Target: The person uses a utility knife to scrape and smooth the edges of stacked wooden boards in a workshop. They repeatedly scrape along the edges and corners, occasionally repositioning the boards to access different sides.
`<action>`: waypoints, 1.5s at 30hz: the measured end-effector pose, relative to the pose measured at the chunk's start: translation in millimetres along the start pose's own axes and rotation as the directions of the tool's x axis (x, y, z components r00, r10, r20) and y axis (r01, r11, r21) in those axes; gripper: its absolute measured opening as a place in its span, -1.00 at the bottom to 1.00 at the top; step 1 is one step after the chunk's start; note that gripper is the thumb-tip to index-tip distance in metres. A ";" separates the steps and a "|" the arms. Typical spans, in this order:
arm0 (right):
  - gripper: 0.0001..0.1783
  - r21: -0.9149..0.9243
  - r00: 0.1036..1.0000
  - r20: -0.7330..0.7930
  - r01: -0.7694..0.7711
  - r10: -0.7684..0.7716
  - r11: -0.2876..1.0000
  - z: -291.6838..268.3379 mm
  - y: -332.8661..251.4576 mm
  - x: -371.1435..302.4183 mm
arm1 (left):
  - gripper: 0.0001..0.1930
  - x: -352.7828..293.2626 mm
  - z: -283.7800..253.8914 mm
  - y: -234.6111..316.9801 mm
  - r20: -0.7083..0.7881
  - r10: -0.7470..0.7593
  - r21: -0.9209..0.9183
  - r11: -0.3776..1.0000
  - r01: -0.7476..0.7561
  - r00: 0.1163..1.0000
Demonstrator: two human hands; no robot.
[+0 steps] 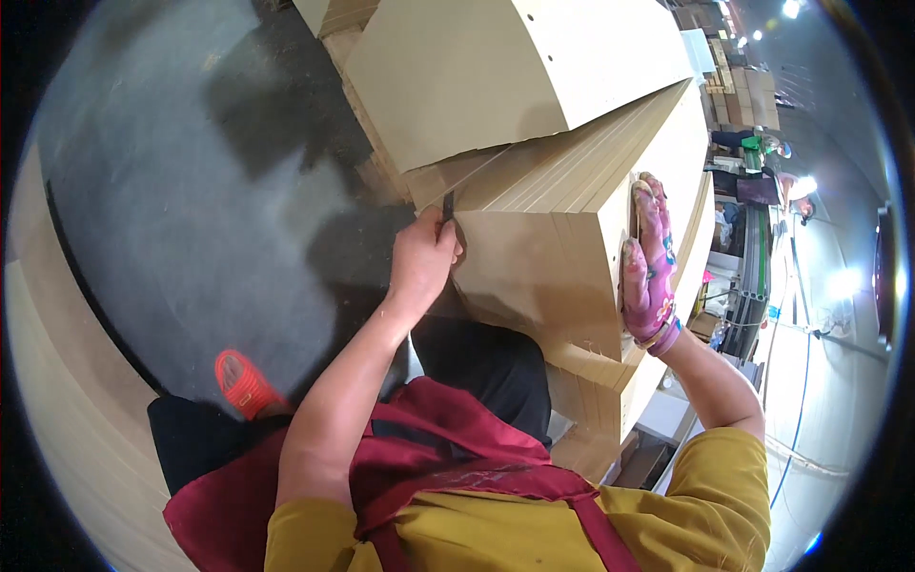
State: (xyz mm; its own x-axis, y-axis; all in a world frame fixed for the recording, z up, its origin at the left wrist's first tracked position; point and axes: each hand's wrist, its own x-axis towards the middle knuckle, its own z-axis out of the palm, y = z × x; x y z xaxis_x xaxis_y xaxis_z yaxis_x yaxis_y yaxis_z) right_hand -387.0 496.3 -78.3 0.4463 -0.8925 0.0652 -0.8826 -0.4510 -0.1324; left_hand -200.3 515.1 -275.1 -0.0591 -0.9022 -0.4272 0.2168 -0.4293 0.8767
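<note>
A stack of pale wood-fibre boards (545,255) stands before me, its layered edges facing my body. At the stack's left edge, my bare left hand (424,257) is closed around a small dark flat piece (448,206), which sticks up past my thumb; its exact kind does not show. My right hand (653,262) wears a pink flowered glove with fingertips stained pale. It lies flat with fingers stretched out on the broad face of the stack, to the right of the layered edges.
Another pile of pale boards (457,76) with small drilled holes stands beyond the stack. Grey floor (191,238) lies to the left, with a red sandal (246,384) near my legs. People (762,186), conveyor-like rails (756,255) and stacked cartons (748,100) appear far right.
</note>
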 end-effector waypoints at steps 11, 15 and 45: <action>-0.43 -0.019 0.999 -0.032 0.033 -0.034 0.999 1.4 5.3 -4.6 | -0.82 -16.0 8.6 34.0 0.052 0.214 0.114 0.969 -0.219 0.975; -0.42 -0.056 1.000 0.001 -0.029 0.029 0.998 -3.5 2.4 -1.9 | -0.83 -37.3 17.5 63.1 0.130 0.268 -0.015 0.963 -0.268 0.955; -0.41 -0.053 0.995 -0.003 -0.099 0.099 0.994 -11.0 -8.8 -3.6 | -0.85 -64.5 30.8 124.6 0.238 0.225 -0.327 0.935 -0.140 0.945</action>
State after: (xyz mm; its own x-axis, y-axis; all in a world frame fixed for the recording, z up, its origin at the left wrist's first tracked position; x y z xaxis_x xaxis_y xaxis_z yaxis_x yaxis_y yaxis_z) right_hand -382.4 503.4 -66.6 0.3563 -0.9328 0.0550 -0.9291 -0.3599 -0.0852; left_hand -199.5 518.6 -131.5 -0.2387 -0.9588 -0.1540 0.5297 -0.2615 0.8069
